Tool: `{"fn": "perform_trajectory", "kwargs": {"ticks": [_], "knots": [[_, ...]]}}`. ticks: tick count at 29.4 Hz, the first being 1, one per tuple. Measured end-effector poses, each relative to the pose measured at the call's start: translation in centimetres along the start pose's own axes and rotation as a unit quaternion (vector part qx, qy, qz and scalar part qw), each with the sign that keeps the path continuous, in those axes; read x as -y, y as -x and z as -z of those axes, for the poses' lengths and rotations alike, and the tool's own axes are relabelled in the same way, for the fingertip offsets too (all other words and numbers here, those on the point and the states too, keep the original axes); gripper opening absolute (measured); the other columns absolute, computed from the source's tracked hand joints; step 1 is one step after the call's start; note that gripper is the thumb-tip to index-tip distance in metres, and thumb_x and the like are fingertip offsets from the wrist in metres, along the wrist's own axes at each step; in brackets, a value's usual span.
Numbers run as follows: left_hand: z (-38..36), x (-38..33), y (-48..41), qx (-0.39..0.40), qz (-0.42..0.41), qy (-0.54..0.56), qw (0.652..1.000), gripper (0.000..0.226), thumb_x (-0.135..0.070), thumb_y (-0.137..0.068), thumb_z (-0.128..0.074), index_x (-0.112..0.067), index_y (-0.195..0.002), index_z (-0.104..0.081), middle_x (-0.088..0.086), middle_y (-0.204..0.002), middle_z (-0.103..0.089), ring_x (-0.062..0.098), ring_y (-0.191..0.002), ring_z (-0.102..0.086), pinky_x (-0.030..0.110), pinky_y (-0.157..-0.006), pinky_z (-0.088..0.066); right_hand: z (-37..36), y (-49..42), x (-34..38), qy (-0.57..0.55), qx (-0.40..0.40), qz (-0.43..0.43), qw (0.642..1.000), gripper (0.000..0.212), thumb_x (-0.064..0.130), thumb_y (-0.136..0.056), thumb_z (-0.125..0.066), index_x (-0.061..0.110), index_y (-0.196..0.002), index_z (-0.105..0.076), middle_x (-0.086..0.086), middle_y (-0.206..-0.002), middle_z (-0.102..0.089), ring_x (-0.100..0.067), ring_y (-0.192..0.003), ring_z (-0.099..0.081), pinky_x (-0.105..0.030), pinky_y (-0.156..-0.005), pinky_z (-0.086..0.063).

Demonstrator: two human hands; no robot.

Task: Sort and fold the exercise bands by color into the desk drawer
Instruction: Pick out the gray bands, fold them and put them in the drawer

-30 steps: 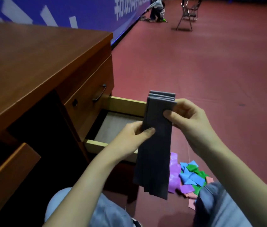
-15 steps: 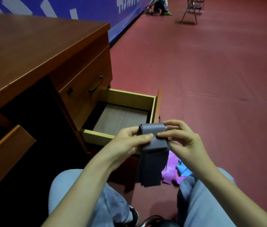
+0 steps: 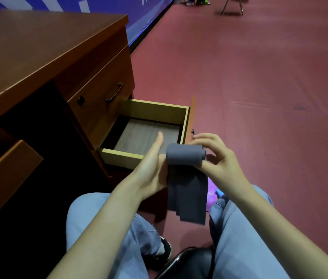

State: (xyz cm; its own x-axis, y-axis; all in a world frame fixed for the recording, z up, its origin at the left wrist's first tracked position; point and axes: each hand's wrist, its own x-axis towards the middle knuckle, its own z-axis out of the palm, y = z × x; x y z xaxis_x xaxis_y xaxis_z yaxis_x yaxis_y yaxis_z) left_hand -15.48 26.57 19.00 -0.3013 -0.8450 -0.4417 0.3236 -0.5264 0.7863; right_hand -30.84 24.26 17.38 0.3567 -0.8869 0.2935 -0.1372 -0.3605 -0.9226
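A grey exercise band [image 3: 185, 158] is partly rolled into a thick cylinder, with its loose end hanging down between my knees. My left hand [image 3: 153, 170] holds the roll's left side, thumb pointing up. My right hand [image 3: 217, 158] grips the roll's right end with its fingers curled over it. Just beyond my hands stands the open desk drawer [image 3: 155, 111], its grey wooden bottom bare. Purple and blue bands [image 3: 213, 193] lie on the floor behind the hanging grey end, mostly hidden.
The brown desk [image 3: 38, 47] fills the left, with a shut upper drawer [image 3: 102, 93] above the open one and another drawer front [image 3: 4, 174] jutting out at the far left. Red floor stretches to the right. A black chair seat [image 3: 189, 262] shows between my legs.
The long flat grey band has been rolled from its top into a thick roll, and the hanging part has grown shorter. My hands came lower, toward the drawer's front corner.
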Motion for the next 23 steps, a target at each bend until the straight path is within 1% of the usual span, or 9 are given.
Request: {"fn": "perform_trajectory", "kwargs": {"ticks": [2, 5, 8, 11, 14, 15, 17, 20, 23], "knots": [[0.3, 0.2, 0.0, 0.006, 0.002, 0.011, 1.000, 0.061, -0.058, -0.088, -0.031, -0.011, -0.094, -0.070, 0.006, -0.085, -0.073, 0.014, -0.074, -0.069, 0.026, -0.069, -0.054, -0.3, 0.4, -0.2, 0.043, 0.023, -0.003, 0.999, 0.048, 0.007, -0.068, -0.054, 0.052, -0.082, -0.064, 0.015, -0.115, -0.047, 0.002, -0.108, -0.049, -0.010, -0.086, -0.041], [0.2, 0.4, -0.3, -0.042, -0.048, -0.042, 0.997, 0.024, -0.029, -0.087, -0.052, -0.011, -0.096, -0.065, 0.004, -0.087, -0.070, 0.010, -0.074, -0.066, 0.019, -0.066, -0.052, -0.3, 0.9, 0.0, -0.035, 0.039, -0.046, 0.998, 0.053, 0.004, -0.071, -0.046, 0.047, -0.097, -0.061, 0.012, -0.132, -0.043, 0.003, -0.117, -0.047, -0.013, -0.094, -0.041], [0.4, 0.6, -0.7, -0.098, -0.081, -0.039, 0.991, 0.011, -0.018, -0.087, -0.055, -0.011, -0.092, -0.062, 0.005, -0.087, -0.066, 0.014, -0.079, -0.062, 0.018, -0.062, -0.052, -0.1, 1.4, -0.3, -0.181, -0.018, -0.104, 0.978, 0.046, 0.007, -0.088, -0.050, 0.040, -0.117, -0.041, 0.011, -0.126, -0.047, 0.005, -0.089, -0.062, -0.013, -0.077, -0.050], [0.5, 0.4, -0.7, -0.138, -0.121, -0.038, 0.982, 0.006, -0.015, -0.086, -0.057, -0.012, -0.088, -0.062, 0.005, -0.086, -0.066, 0.014, -0.077, -0.061, 0.018, -0.060, -0.053, -0.6, 0.5, -1.6, -0.188, -0.013, -0.199, 0.962, 0.040, 0.026, -0.092, -0.045, 0.036, -0.127, -0.028, 0.008, -0.114, -0.055, 0.002, -0.071, -0.066, -0.013, -0.069, -0.053], [-0.4, 0.7, -0.8, -0.152, -0.149, -0.057, 0.975, 0.008, -0.016, -0.087, -0.057, -0.013, -0.093, -0.062, 0.005, -0.090, -0.066, 0.015, -0.081, -0.062, 0.020, -0.068, -0.052, -2.0, 0.1, -2.3, -0.178, 0.026, -0.233, 0.956, 0.040, 0.024, -0.095, -0.041, 0.018, -0.134, -0.034, -0.007, -0.130, -0.053, -0.009, -0.103, -0.061, -0.022, -0.090, -0.047], [-0.9, 0.8, -0.9, -0.159, -0.155, -0.046, 0.974, 0.010, -0.017, -0.088, -0.056, -0.013, -0.096, -0.061, 0.005, -0.091, -0.067, 0.015, -0.082, -0.063, 0.020, -0.070, -0.053, -2.6, -0.1, -2.0, -0.170, 0.025, -0.213, 0.962, 0.038, 0.021, -0.094, -0.043, 0.017, -0.130, -0.035, -0.004, -0.126, -0.054, 0.000, -0.104, -0.059, -0.016, -0.091, -0.046], [-1.8, 1.0, -1.1, -0.193, -0.157, -0.011, 0.968, 0.019, -0.022, -0.089, -0.054, -0.011, -0.104, -0.060, 0.009, -0.097, -0.067, 0.020, -0.088, -0.065, 0.027, -0.079, -0.054, -4.0, 0.0, -1.2, -0.152, 0.008, -0.198, 0.968, 0.032, 0.020, -0.094, -0.043, 0.025, -0.124, -0.032, 0.014, -0.113, -0.052, 0.023, -0.091, -0.053, -0.001, -0.081, -0.040], [-2.0, 1.0, -1.3, -0.219, -0.161, -0.038, 0.961, 0.025, -0.030, -0.088, -0.056, -0.014, -0.107, -0.058, 0.013, -0.112, -0.065, 0.027, -0.105, -0.062, 0.040, -0.098, -0.047, -4.5, 1.0, 0.0, -0.165, 0.038, -0.210, 0.963, 0.045, 0.029, -0.097, -0.034, 0.030, -0.139, -0.019, 0.014, -0.142, -0.032, 0.008, -0.127, -0.033, -0.017, -0.109, -0.025], [-1.8, 0.7, -0.8, -0.219, -0.188, -0.103, 0.952, 0.003, -0.028, -0.089, -0.054, -0.025, -0.088, -0.055, 0.007, -0.099, -0.065, 0.026, -0.098, -0.063, 0.036, -0.087, -0.051, -3.9, 1.4, 0.0, -0.166, 0.058, -0.196, 0.965, 0.028, 0.029, -0.096, -0.037, 0.046, -0.118, -0.031, 0.016, -0.133, -0.044, 0.017, -0.113, -0.043, -0.011, -0.101, -0.034]]}}
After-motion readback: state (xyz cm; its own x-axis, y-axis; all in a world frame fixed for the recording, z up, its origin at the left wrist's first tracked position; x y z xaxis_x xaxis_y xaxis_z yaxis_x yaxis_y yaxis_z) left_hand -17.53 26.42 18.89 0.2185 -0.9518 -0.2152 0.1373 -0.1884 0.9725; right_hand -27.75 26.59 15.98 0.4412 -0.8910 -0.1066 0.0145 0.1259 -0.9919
